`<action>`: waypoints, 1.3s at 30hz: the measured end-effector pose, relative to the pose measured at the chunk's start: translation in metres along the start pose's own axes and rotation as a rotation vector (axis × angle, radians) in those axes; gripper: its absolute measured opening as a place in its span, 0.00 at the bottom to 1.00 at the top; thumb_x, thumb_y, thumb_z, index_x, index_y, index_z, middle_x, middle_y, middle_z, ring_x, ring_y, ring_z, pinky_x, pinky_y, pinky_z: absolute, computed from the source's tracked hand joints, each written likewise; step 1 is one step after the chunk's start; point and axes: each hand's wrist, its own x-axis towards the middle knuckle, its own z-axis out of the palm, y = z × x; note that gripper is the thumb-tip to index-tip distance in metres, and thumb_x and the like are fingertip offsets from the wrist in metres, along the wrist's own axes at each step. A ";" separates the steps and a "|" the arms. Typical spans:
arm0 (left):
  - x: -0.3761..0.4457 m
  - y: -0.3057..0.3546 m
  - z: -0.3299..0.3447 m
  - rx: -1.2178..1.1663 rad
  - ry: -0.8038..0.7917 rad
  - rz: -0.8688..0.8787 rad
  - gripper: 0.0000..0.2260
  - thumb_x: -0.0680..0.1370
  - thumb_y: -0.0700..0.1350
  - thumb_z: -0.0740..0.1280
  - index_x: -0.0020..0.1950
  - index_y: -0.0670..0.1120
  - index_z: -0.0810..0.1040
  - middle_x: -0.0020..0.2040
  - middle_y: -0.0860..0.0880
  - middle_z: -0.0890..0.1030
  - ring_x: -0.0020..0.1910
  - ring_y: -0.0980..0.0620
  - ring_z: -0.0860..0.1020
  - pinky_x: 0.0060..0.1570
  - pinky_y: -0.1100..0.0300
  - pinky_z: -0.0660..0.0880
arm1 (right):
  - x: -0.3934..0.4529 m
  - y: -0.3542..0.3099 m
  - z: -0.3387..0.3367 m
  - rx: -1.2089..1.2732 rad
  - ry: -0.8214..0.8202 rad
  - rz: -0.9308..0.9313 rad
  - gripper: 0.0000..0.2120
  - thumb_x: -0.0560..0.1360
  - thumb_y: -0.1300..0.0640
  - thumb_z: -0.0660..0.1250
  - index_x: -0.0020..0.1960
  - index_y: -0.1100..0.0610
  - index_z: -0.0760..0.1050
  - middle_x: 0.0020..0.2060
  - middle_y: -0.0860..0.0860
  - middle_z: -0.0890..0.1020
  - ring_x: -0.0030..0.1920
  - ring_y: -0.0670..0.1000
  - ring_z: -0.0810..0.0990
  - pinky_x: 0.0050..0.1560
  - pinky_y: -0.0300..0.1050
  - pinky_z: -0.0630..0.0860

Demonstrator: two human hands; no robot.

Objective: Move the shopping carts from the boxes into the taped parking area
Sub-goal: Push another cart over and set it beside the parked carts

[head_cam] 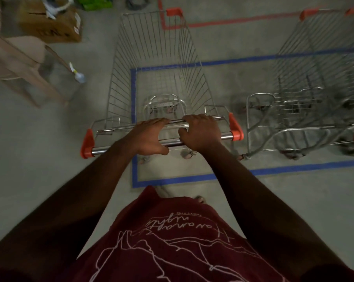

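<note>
Your right hand curls around the chrome handle of the wire shopping cart; your left hand rests on the same bar with fingers extended, thumb under it. The cart straddles the left edge of the blue tape rectangle on the concrete floor. A second cart stands inside the rectangle, toward its right.

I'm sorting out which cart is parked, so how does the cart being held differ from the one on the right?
The held cart has both hands on its handle: the left hand lies over the bar, the right hand curls round it. The right cart is untouched. The held cart straddles the blue tape's left line; the right cart stands inside the blue outline. Both are empty wire carts with orange corners.
</note>
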 end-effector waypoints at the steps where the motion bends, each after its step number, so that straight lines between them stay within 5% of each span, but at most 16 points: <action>1: 0.007 0.008 -0.001 -0.007 0.005 0.002 0.53 0.62 0.63 0.72 0.83 0.51 0.56 0.82 0.49 0.62 0.79 0.48 0.63 0.76 0.49 0.60 | 0.003 0.009 -0.003 0.003 0.009 0.004 0.29 0.72 0.42 0.57 0.65 0.53 0.81 0.59 0.54 0.85 0.60 0.59 0.81 0.65 0.55 0.73; 17: 0.105 0.057 -0.021 0.064 -0.024 0.147 0.53 0.59 0.69 0.65 0.82 0.53 0.56 0.81 0.49 0.64 0.78 0.48 0.64 0.75 0.48 0.60 | 0.039 0.085 -0.041 0.034 -0.005 0.123 0.29 0.72 0.44 0.60 0.69 0.55 0.78 0.63 0.55 0.83 0.65 0.60 0.79 0.69 0.56 0.71; 24: 0.103 0.093 -0.003 0.072 0.003 0.168 0.51 0.65 0.63 0.72 0.84 0.52 0.54 0.83 0.50 0.60 0.80 0.50 0.61 0.78 0.49 0.57 | 0.016 0.121 -0.055 0.046 -0.041 0.086 0.27 0.75 0.47 0.63 0.71 0.56 0.76 0.65 0.56 0.82 0.66 0.60 0.77 0.68 0.55 0.70; 34: 0.086 0.157 0.026 0.028 0.000 0.094 0.52 0.63 0.64 0.68 0.84 0.52 0.54 0.83 0.52 0.58 0.80 0.52 0.62 0.78 0.53 0.57 | -0.014 0.197 -0.068 0.024 -0.248 -0.084 0.34 0.81 0.37 0.50 0.81 0.52 0.63 0.81 0.52 0.66 0.81 0.58 0.60 0.80 0.58 0.58; 39: 0.073 0.186 0.042 0.009 0.017 0.044 0.51 0.63 0.63 0.69 0.84 0.57 0.55 0.83 0.55 0.58 0.79 0.52 0.63 0.77 0.52 0.62 | -0.060 0.265 -0.078 -0.130 -0.090 -0.046 0.34 0.82 0.34 0.44 0.77 0.51 0.71 0.79 0.53 0.69 0.80 0.57 0.64 0.82 0.63 0.49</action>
